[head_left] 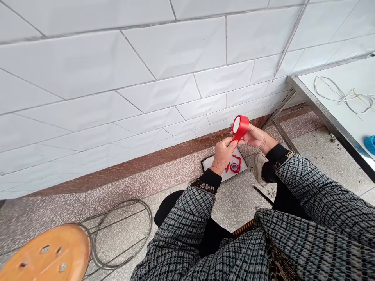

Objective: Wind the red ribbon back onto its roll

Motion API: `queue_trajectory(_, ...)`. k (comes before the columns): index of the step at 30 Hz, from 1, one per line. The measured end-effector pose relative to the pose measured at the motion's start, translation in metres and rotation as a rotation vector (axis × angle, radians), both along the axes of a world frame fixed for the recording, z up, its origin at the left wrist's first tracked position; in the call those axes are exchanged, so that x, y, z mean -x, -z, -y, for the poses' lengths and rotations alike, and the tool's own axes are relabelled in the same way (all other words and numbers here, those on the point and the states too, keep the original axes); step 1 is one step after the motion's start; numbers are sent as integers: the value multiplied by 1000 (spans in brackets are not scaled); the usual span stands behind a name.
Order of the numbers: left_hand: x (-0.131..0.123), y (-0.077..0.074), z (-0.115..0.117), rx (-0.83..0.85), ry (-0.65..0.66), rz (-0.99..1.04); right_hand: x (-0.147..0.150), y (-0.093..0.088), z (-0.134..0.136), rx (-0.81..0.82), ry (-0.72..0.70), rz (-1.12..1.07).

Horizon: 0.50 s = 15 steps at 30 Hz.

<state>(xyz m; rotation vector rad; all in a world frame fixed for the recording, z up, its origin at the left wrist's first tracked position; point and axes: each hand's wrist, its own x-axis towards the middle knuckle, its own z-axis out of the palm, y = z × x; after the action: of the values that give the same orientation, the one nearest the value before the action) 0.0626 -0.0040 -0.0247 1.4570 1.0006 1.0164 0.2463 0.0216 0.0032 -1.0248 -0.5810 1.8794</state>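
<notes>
A roll of red ribbon [240, 126] with a white core is held up in front of me at chest height. My right hand [258, 137] grips the roll from the right side. My left hand [223, 154] is closed in a pinch on the loose red ribbon end that hangs down from the roll. Below the hands, on the floor, lies a white board with a dark rim [211, 162], and on it rests a second small red ribbon roll [234, 167] with a loose loop of ribbon.
White tiled wall ahead. An orange round stool [43, 255] with a wire frame stands at lower left. A steel-edged white table [336, 117] at right carries loose wires [342, 95] and a blue object [370, 143]. Scraps litter the terrazzo floor by my shoe [259, 166].
</notes>
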Motion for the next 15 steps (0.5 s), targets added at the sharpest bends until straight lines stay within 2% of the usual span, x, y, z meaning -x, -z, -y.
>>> queue_trajectory(3,-1,0,1,19,-86,43,0,2,1,53,-51,-59)
queue_trajectory(5,0,-2,0,-11,-117,-6,-1,3,1,78,-88,-91)
queue_trajectory(9,6,-8,-3,-131,-72,-133,-2,3,2,110,-118,-64)
queue_trajectory(11,8,-9,-6,-147,-39,-162,-2,2,3,107,-106,-41)
queue_trajectory(15,9,-7,-8,-162,-59,-178,0,4,3,101,-99,-45)
